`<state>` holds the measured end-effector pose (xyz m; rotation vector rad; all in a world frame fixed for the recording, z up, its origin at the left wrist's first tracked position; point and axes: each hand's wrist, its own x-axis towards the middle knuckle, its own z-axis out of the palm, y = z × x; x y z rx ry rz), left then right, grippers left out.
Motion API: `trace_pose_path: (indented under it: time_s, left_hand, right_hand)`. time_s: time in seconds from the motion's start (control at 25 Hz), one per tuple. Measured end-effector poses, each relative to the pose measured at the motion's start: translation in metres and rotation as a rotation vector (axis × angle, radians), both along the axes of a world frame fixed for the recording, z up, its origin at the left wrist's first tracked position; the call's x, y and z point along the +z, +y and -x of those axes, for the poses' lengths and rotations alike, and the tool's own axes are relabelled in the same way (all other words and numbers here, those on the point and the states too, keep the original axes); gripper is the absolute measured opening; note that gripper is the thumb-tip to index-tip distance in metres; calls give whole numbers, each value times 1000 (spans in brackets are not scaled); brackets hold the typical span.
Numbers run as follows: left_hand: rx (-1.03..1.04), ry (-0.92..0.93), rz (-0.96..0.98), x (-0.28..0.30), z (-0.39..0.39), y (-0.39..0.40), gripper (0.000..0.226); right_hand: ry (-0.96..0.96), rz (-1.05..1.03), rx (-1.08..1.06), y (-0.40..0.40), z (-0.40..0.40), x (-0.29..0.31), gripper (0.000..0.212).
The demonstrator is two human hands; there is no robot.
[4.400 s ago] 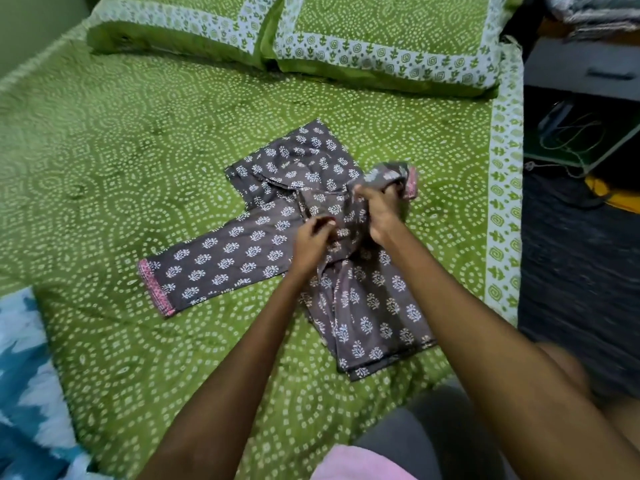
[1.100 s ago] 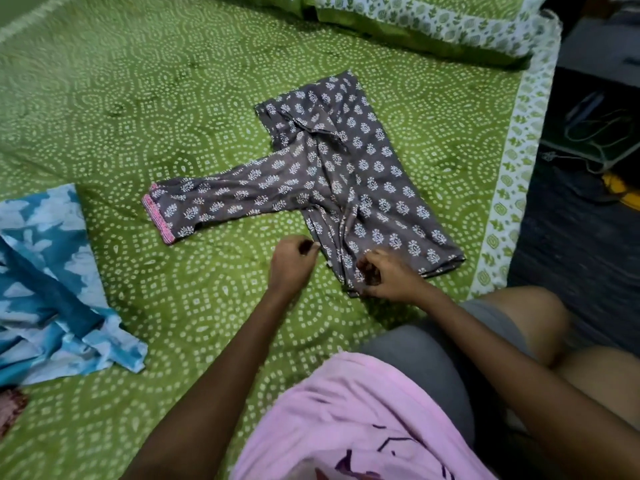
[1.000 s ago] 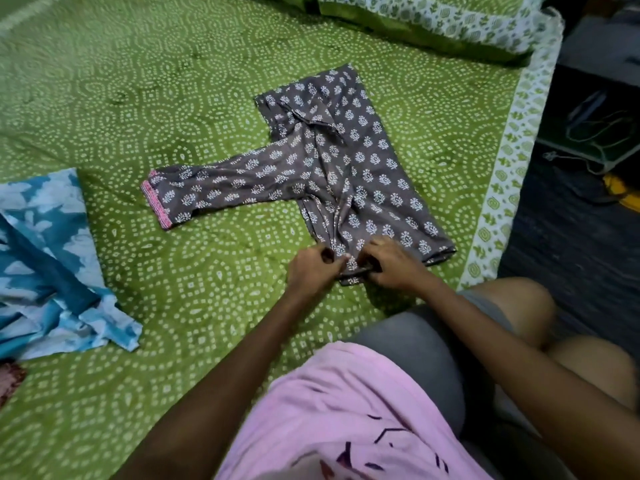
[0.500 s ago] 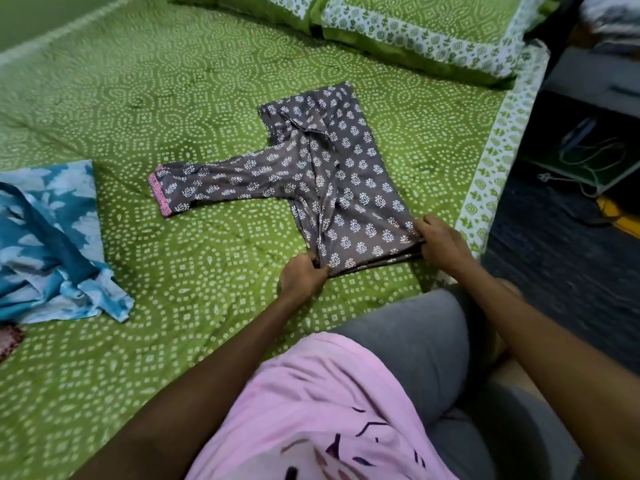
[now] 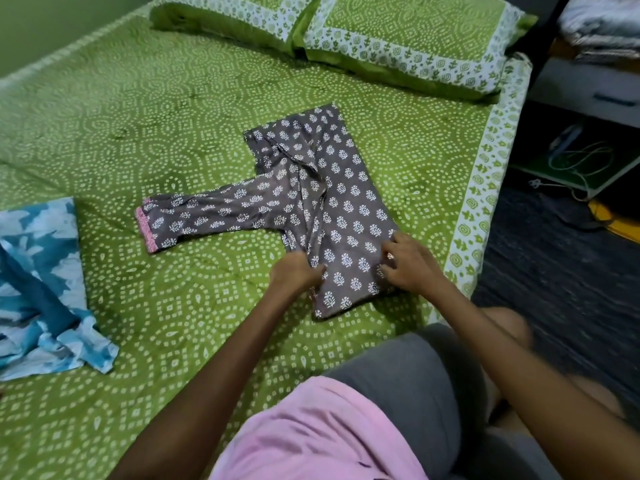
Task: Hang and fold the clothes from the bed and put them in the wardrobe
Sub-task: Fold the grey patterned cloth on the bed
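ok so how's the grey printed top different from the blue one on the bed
The grey top is dark with small white motifs and pink trim at the cuff; the blue top is blotchy blue and white. The grey top lies smoothed and partly folded, one sleeve stretched out; the blue top lies rumpled and runs off the frame. The left hand and right hand are on the grey top; nothing touches the blue top. Both lie on the green bedspread.

1. I see open green bedspread (image 5: 138,133) left of and beyond the grey printed garment (image 5: 346,209).
2. The blue tie-dye cloth (image 5: 41,271) blocks the far left edge.
3. Two pillows (image 5: 398,36) close off the headboard end.
4. My knee crowds the near right edge.
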<state>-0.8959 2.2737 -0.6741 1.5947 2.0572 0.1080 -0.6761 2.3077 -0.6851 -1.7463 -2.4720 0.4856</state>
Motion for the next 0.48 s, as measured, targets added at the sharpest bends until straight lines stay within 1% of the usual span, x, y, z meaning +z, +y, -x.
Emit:
trace_pose_path:
  time_s: [0.08, 0.12, 0.2, 0.28, 0.36, 0.48]
  left_hand:
    - [42, -191, -191, -4, 9, 35, 26]
    - [66, -287, -230, -6, 15, 56, 24]
    - [185, -561, -174, -9, 22, 95, 25]
    - [329, -851, -38, -10, 22, 126, 25]
    - [438, -1009, 58, -14, 25, 152, 24]
    - [559, -1204, 110, -24, 29, 188, 21]
  right_hand:
    - [179, 85, -42, 11, 31, -9, 22]
    - [275, 156, -107, 17, 49, -11, 23]
    - [477, 305, -274, 26, 82, -14, 26]
    - [596, 394, -393, 34, 109, -19, 26]
    - [670, 418, -473, 46, 129, -21, 25]
    - [715, 379, -588, 66, 148, -16, 27]
